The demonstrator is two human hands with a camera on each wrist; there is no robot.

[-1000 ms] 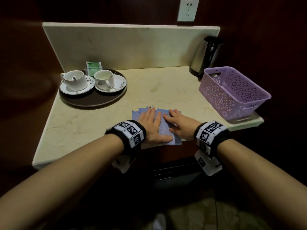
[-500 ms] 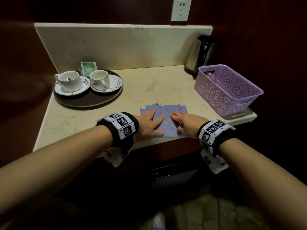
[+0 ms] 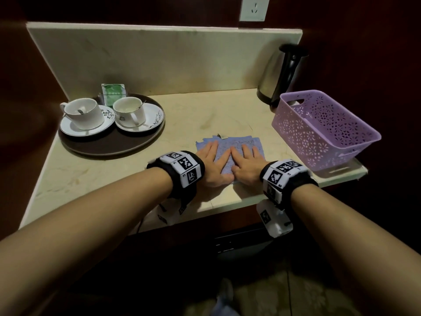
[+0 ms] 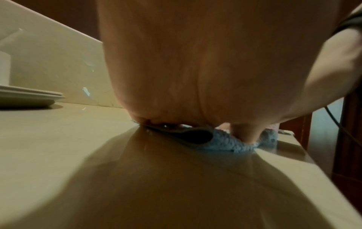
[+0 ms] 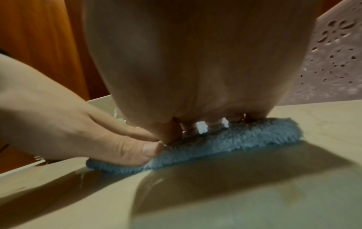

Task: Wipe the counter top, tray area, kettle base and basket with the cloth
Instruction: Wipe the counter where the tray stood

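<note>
A folded blue cloth (image 3: 237, 143) (image 5: 225, 139) (image 4: 221, 143) lies flat on the cream marble counter top (image 3: 205, 115), near its front edge. My left hand (image 3: 213, 164) presses on the cloth's left half with straight fingers. My right hand (image 3: 247, 164) lies flat on the right half, thumbs meeting in the middle. A lilac perforated basket (image 3: 323, 128) stands at the right edge. Behind it is a steel kettle (image 3: 279, 74). A round dark tray (image 3: 109, 142) sits at the left.
Two white cups on saucers (image 3: 85, 114) (image 3: 133, 112) and a green packet (image 3: 113, 92) stand on the tray. A marble backsplash (image 3: 159, 60) runs behind the counter, with a wall socket (image 3: 253, 8) above it. Dark wood walls close both sides.
Both hands have slid the cloth to the right and a little away from me along the counter. The fingers now lie straighter and closer together on it.
</note>
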